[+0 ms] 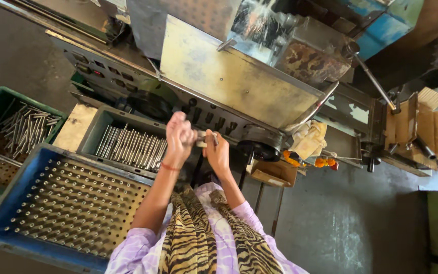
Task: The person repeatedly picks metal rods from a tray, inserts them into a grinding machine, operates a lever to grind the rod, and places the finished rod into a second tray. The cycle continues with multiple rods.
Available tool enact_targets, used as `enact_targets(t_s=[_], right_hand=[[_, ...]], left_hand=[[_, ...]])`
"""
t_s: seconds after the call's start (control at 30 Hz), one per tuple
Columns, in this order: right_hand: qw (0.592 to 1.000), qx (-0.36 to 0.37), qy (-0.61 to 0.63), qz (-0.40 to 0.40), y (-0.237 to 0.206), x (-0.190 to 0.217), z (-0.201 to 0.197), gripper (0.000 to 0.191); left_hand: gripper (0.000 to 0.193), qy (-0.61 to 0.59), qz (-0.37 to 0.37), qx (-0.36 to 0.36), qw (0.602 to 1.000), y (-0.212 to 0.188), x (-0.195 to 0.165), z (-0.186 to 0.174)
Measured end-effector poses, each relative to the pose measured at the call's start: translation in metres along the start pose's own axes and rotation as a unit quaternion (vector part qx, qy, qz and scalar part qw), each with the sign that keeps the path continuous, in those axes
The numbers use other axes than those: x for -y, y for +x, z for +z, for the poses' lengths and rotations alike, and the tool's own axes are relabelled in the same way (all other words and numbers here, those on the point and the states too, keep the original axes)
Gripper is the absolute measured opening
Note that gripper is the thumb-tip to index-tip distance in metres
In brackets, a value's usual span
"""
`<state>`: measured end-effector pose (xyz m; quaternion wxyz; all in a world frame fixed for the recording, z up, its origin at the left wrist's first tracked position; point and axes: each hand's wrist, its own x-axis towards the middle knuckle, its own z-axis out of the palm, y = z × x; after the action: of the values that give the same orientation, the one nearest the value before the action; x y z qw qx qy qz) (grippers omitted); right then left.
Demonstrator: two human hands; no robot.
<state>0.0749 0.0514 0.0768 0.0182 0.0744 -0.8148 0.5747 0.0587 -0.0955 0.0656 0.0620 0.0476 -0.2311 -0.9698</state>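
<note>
Two hands meet just in front of the grey machine (239, 76), sharing one short metal rod (205, 138). Left hand (179, 138) is curled into a fist around the rod's near end; right hand (218, 152) pinches its other end, fingers pressed together. Below the machine's left side sits a grey tray of rods (128, 144), and nearer still, a blue crate (6, 203) holding upright pins.
</note>
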Motion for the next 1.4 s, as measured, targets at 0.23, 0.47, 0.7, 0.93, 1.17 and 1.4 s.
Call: enact_targets(t_s=[0.23,0.47,0.7,0.93,1.17,1.4], right_hand=[[0.966,-0.05,0.253,0.013,0.019,-0.017,0.012,0.036],[0.973,-0.219,-0.066,-0.022,0.159,-0.026,-0.145,0.044],[0.893,-0.255,-0.359,-0.091,0.25,-0.033,-0.204,0.038],[0.874,-0.257,-0.411,-0.043,0.255,-0.033,-0.216,0.037],[0.929,-0.213,-0.268,-0.138,0.218,-0.018,-0.185,0.022],[0.941,0.161,0.289,0.065,0.053,-0.028,-0.016,0.021]], left_hand=[[0.034,-0.078,-0.018,-0.063,0.995,0.043,0.008,-0.032],[0.029,-0.102,0.165,-0.173,0.966,0.049,-0.053,-0.089],[0.036,0.453,0.155,-0.178,0.86,0.022,-0.014,-0.058],[0.049,0.778,0.155,-0.097,0.601,0.013,-0.018,-0.034],[0.016,0.226,-0.015,-0.034,0.973,0.036,0.013,-0.054],[0.045,0.312,0.108,-0.149,0.932,0.021,0.027,-0.029]])
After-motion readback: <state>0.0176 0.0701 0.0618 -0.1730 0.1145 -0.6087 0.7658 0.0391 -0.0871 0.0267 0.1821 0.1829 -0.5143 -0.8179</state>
